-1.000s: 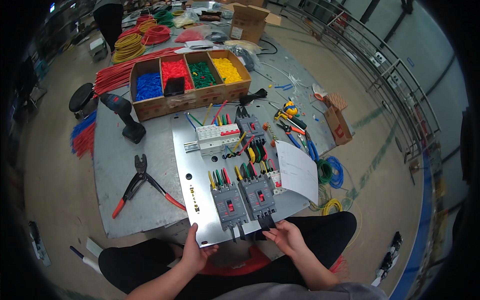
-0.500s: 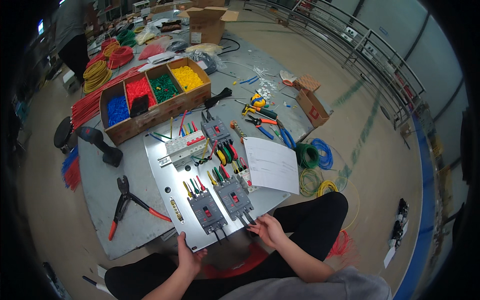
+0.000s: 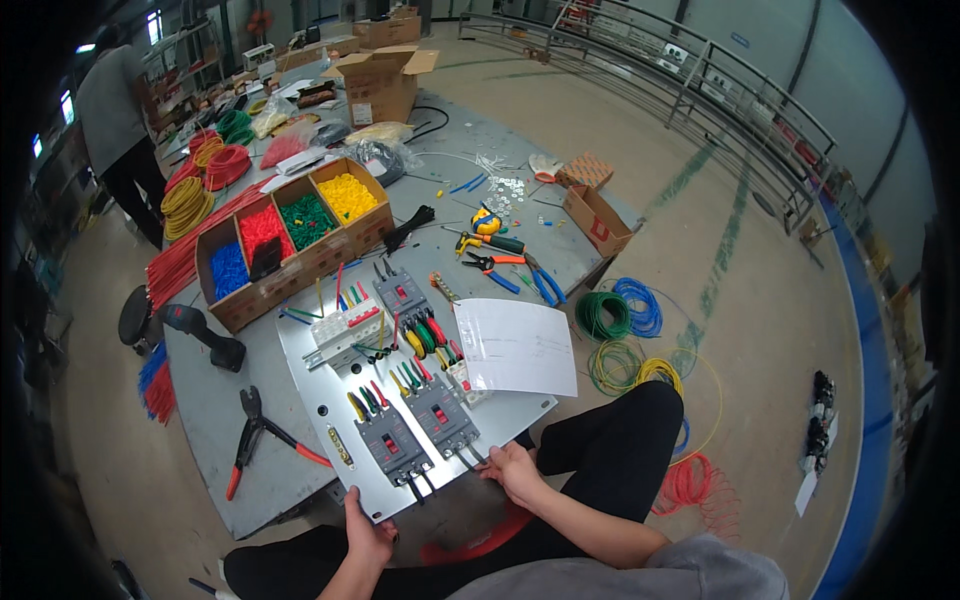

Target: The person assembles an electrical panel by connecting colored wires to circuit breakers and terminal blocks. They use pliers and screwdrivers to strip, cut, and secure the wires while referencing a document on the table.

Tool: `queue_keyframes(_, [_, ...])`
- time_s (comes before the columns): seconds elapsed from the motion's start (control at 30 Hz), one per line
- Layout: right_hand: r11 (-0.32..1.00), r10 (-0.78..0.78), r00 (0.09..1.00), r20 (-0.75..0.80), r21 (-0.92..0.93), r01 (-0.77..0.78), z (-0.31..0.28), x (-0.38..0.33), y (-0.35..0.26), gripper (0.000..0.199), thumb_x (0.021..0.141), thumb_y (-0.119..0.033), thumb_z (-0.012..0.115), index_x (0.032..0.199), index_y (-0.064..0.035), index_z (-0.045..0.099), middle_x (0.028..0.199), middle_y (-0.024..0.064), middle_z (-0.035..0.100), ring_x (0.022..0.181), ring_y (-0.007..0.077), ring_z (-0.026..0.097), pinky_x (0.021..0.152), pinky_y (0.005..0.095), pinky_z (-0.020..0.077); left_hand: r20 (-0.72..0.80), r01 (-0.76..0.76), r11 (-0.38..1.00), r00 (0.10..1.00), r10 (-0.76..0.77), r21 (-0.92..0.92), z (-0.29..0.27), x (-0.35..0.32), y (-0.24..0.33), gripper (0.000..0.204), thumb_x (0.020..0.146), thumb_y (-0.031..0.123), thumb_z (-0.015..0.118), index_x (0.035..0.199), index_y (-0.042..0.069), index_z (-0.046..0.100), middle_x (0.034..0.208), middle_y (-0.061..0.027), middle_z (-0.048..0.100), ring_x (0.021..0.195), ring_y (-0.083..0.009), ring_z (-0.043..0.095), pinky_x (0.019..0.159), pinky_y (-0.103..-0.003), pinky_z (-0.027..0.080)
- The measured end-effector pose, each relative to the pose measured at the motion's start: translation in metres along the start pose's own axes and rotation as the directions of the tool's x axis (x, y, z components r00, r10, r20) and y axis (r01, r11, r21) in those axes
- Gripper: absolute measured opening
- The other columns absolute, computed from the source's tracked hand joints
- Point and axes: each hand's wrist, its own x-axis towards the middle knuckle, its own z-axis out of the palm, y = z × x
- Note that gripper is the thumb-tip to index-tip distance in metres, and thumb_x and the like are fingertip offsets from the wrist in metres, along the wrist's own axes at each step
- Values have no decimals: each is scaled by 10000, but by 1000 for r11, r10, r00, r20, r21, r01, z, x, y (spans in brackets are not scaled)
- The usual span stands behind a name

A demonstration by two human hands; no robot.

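A silver metal mounting plate lies tilted at the table's near edge and overhangs it toward my lap. My left hand grips the plate's near left corner, thumb on top and fingers underneath. At the near right edge, my right hand is closed by the black strips of the right-hand circuit breaker; its fingertips are partly hidden. Beside that breaker sits a similar grey circuit breaker. Farther up are a third breaker and a row of white small breakers. Coloured wire ends stick out of them.
A white paper sheet covers the plate's right part. Crimping pliers and a cordless drill lie left. Behind stands a divided cardboard box of coloured caps. Pliers and a tape measure lie right; wire coils are on the floor.
The whole view has shifted, showing more of the far room. My right hand's fingers look more closed at the plate edge. My left hand keeps its hold on the corner.
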Motion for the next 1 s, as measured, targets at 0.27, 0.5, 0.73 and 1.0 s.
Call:
queue_keyframes(0.27, [996, 12, 999, 34, 91, -15, -24, 5, 13, 178, 1135, -103, 567, 1285, -14, 600, 1124, 106, 714, 1014, 219, 720, 878, 372, 615, 53, -4, 1000, 999, 2, 28, -19, 14, -15, 615, 1006, 693, 556, 1308, 164, 639, 1022, -60, 707, 750, -237, 630, 643, -373, 505])
queue_keyframes(0.5, [982, -58, 961, -270, 159, 104, -42, 18, -30, 395, 975, -136, 658, 1353, -52, 583, 1360, 65, 656, 1298, 234, 590, 1089, 449, 483, 53, -109, 994, 993, 109, -6, -37, 45, -13, 467, 1055, 506, 575, 1339, 138, 614, 1217, -87, 684, 1013, -254, 650, 885, -413, 540])
queue_keyframes(0.73, [971, -56, 943, -327, 202, 128, -70, 38, -74, 529, 945, -421, 650, 1370, -112, 595, 1425, 64, 588, 1397, 234, 461, 1270, 518, 171, -234, -600, 786, 751, 618, 152, -23, 9, -2, 221, 1041, 173, 580, 1216, 115, 457, 1134, -49, 462, 1074, -177, 485, 991, -335, 434])
queue_keyframes(1.0, [984, -71, 915, -397, 121, 129, -74, 34, -90, 953, 977, -594, 615, 1668, 23, 389, 1730, 156, 370, 1615, 317, 236, 1332, 516, 1, -44, -790, 582, 586, 809, 193, 7, -13, 18, 315, 953, 31, 599, 1240, 67, 475, 1157, -62, 432, 1087, -191, 438, 1026, -328, 374])
